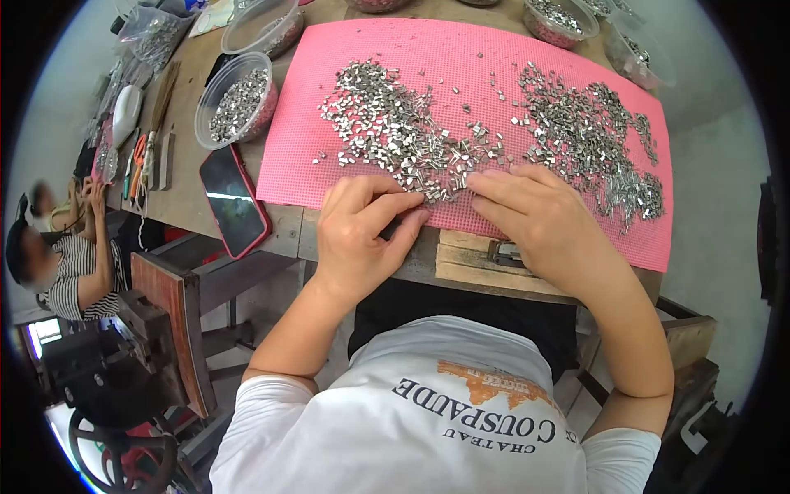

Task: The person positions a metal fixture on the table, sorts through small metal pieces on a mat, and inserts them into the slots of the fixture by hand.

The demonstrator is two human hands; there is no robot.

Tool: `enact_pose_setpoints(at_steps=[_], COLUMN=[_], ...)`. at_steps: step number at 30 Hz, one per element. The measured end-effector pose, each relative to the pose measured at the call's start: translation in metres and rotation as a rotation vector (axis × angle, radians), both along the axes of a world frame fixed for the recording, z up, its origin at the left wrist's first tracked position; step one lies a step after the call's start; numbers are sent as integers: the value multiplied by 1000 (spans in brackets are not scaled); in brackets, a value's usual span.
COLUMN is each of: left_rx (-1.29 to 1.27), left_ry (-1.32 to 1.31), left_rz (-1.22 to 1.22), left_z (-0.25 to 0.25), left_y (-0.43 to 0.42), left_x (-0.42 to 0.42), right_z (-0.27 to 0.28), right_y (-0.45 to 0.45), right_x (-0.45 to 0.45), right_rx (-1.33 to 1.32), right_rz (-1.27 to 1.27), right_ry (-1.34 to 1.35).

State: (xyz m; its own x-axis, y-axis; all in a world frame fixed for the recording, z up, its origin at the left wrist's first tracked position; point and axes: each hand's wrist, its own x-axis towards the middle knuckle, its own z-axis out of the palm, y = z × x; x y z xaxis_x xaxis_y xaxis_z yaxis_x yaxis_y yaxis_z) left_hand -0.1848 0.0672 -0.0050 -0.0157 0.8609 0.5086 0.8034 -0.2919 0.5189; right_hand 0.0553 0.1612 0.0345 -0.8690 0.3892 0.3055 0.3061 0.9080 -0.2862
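Observation:
Small silvery metal pieces (pixel 387 123) lie spread in a heap on a pink textured mat (pixel 485 49). My left hand (pixel 362 226) is at the mat's near edge, thumb and forefinger drawn together in a pinch beside the heap's lower end. Whatever is between those fingertips is too small to make out. From the other side, my right hand (pixel 535 218) reaches in with its fingers stretched out, their tips touching the pieces. A second heap of metal pieces (pixel 592 123) lies beyond my right hand. Its thumb is hidden.
Left of the mat stand a clear tub of metal pieces (pixel 239 103) and a phone (pixel 234 202). More tubs (pixel 562 18) line the far edge. A wooden block with a metal fitting (pixel 469 262) sits at the table's front. Another person (pixel 78 272) works at the left.

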Motion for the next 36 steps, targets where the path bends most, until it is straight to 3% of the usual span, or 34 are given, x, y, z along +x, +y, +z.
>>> enact_pose_setpoints(at_steps=[13,19,22,29,32,34,36], left_rx=[-53,-48,-37,77,129,32,10], left_ry=[18,161,139,30,-62,-184,-144], left_rz=[-57,-97,-106,-110,-116,-97,-115], left_z=[12,14,14,13,10,10,15], left_y=[16,26,25,23,24,21,25], left_x=[9,17,18,16,18,21,22], right_z=[12,1,-8,-8,-3,2,3], right_y=[-9,-17,-22,-24,-27,-28,-32], right_x=[23,1,-11,-15,-3,8,22], right_rx=[-139,-155,-42,-82,-181,-219,-192], right_rz=[-250,-379,-389,-399,-451,-511,-528], right_ry=[121,106,85,97,246,381,406])
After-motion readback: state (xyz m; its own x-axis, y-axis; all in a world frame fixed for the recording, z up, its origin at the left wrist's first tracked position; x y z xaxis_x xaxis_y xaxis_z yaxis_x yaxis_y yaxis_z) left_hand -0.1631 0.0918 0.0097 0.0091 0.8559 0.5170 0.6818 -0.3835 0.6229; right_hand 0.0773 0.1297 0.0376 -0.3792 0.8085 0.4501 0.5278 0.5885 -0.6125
